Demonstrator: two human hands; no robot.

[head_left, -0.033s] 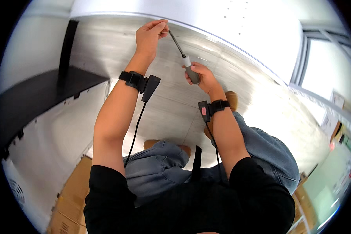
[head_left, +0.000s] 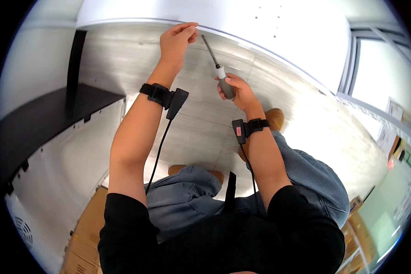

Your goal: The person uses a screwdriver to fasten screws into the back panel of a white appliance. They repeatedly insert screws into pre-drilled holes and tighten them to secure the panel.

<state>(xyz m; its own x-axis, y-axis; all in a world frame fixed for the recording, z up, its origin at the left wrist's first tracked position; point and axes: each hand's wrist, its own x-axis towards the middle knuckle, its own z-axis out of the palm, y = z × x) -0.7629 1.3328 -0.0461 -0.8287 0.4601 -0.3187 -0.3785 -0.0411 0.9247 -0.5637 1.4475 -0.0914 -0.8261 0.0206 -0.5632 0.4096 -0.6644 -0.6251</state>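
Note:
My right hand (head_left: 237, 91) is wrapped round the grey handle of a screwdriver (head_left: 225, 83) with a white collar. Its dark shaft slants up and left, and the tip lies a little to the right of my left fingers, with a narrow gap between. My left hand (head_left: 180, 37) is closed in a pinch at the lower edge of a large white panel (head_left: 214, 16). Whatever those fingertips hold, if anything, is too small or hidden to make out.
A black shelf (head_left: 45, 107) on a white cabinet stands at the left, with a cardboard box (head_left: 84, 228) below it. Black straps with cables (head_left: 158, 150) circle both wrists. Grey tiled floor (head_left: 205, 123) lies beneath my hands. A metal-framed glass partition (head_left: 351, 68) is at the right.
The screwdriver tip has shifted slightly right, away from my left fingertips. My left hand keeps its pinch, and the view has moved a little.

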